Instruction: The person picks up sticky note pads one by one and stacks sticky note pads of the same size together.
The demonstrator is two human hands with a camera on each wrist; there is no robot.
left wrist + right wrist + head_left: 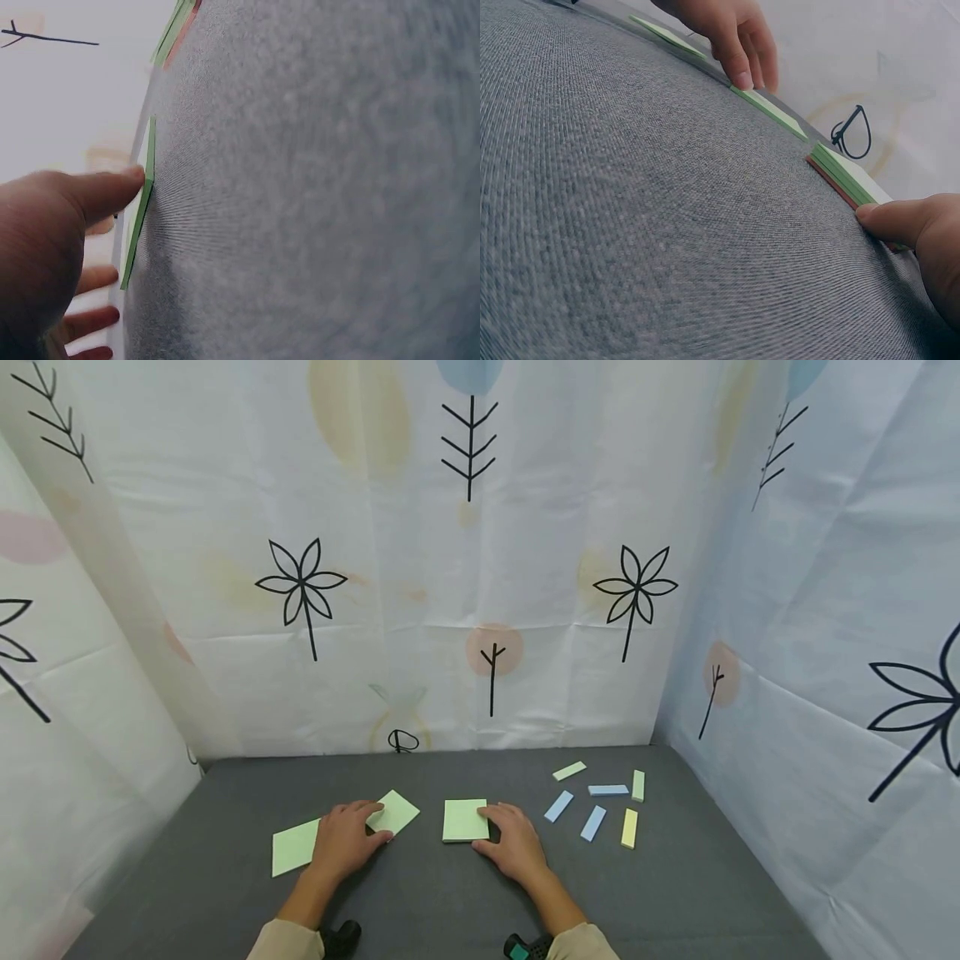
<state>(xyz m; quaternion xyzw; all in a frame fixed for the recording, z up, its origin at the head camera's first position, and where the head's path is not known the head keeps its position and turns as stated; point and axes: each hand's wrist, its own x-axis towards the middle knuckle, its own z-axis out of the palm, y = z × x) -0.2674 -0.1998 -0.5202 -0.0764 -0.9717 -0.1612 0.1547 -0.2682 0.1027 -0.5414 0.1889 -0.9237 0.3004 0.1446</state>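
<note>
My left hand pinches a light green square piece, thumb at its near edge and index finger over its left side. The thumb lies along the green edge in the left wrist view. Farther left, partly behind that hand, is another flat green square. On the other side, my right hand grips the right side of a stack of green squares between thumb and index finger. A thin reddish layer lies at the bottom of this stack in the right wrist view.
Several small strips lie at the right of the grey table: green, blue and yellow ones. White printed curtains stand along the back and both sides. Dark wrist devices show below the hands.
</note>
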